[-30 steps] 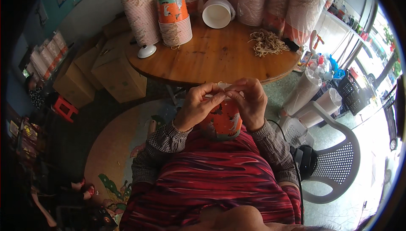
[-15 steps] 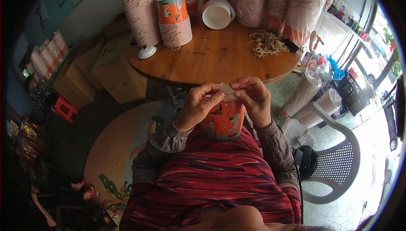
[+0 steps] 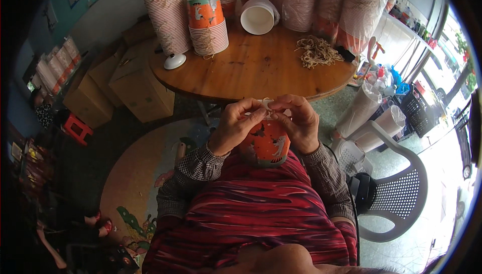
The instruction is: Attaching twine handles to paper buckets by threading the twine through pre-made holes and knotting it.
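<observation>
An orange paper bucket (image 3: 265, 145) with grey animal prints and a green band rests tilted on my lap. Its pale rim side points up toward the table. At that rim, my left hand (image 3: 235, 127) pinches a thin beige cord (image 3: 266, 100) between thumb and fingers. My right hand (image 3: 299, 122) is closed beside it, thumb and fingertips at the same cord. The fingers hide most of the cord and where it passes through the bucket.
A round wooden table (image 3: 241, 71) stands ahead, bearing a pile of cords (image 3: 320, 53), a white lid (image 3: 174, 61), a small bucket stack (image 3: 208, 33), a white-lined bucket (image 3: 257, 20) and tall wrapped stacks (image 3: 364, 8). Cardboard boxes (image 3: 140, 83) stand left, a plastic chair (image 3: 399, 193) right.
My right hand has moved left and its fingers have closed in at the cord beside my left fingertips. My left hand and the bucket have stayed nearly still.
</observation>
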Demonstrator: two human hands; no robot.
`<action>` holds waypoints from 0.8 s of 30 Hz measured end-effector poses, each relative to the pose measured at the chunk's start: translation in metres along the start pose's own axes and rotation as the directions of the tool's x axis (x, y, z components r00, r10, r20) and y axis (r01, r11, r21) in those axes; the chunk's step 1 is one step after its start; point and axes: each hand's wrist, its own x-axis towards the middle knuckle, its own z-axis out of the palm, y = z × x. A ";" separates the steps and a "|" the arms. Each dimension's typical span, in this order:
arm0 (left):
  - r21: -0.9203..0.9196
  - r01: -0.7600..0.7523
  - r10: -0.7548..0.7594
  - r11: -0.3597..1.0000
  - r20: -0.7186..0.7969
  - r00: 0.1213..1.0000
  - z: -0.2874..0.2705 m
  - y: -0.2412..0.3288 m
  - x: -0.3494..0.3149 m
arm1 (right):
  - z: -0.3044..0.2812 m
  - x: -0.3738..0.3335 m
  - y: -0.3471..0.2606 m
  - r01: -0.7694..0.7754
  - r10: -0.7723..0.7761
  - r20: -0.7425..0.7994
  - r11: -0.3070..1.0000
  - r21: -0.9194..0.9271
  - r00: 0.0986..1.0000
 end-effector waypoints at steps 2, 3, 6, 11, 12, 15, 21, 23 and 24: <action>0.006 0.021 -0.021 1.000 0.020 1.000 0.000 0.002 0.000 | 0.003 0.000 -0.002 -0.013 0.013 -0.007 1.000 -0.025 1.000; 0.007 0.009 -0.009 1.000 0.025 1.000 0.001 0.004 -0.001 | 0.004 0.000 -0.001 -0.003 0.002 -0.009 0.998 -0.055 1.000; 0.024 0.000 0.000 1.000 0.027 1.000 0.003 0.006 -0.001 | 0.006 -0.001 0.003 0.013 -0.018 -0.045 0.993 -0.121 0.999; 0.065 -0.021 0.022 0.998 -0.004 1.000 0.003 0.002 0.000 | 0.011 0.000 -0.002 -0.056 0.034 -0.137 0.985 -0.162 0.990; 0.044 -0.020 0.020 0.999 0.002 1.000 0.003 0.002 0.000 | 0.011 0.000 0.000 -0.039 0.017 -0.151 0.988 -0.150 0.988; 0.044 -0.026 0.026 0.999 0.006 1.000 0.002 0.002 0.001 | 0.012 0.002 0.004 -0.008 -0.008 -0.197 0.997 -0.080 0.980; 0.067 -0.030 0.031 0.997 -0.004 1.000 -0.001 0.001 0.002 | 0.010 0.004 0.005 0.011 -0.009 -0.264 1.000 0.009 0.964; 0.064 -0.028 0.028 0.998 -0.003 1.000 -0.001 0.001 0.002 | 0.009 0.006 0.004 -0.004 0.015 -0.283 0.999 0.040 0.959; 0.066 -0.036 0.036 0.997 -0.006 0.999 -0.002 0.000 0.003 | 0.008 0.007 0.003 0.000 0.006 -0.279 1.000 0.023 0.960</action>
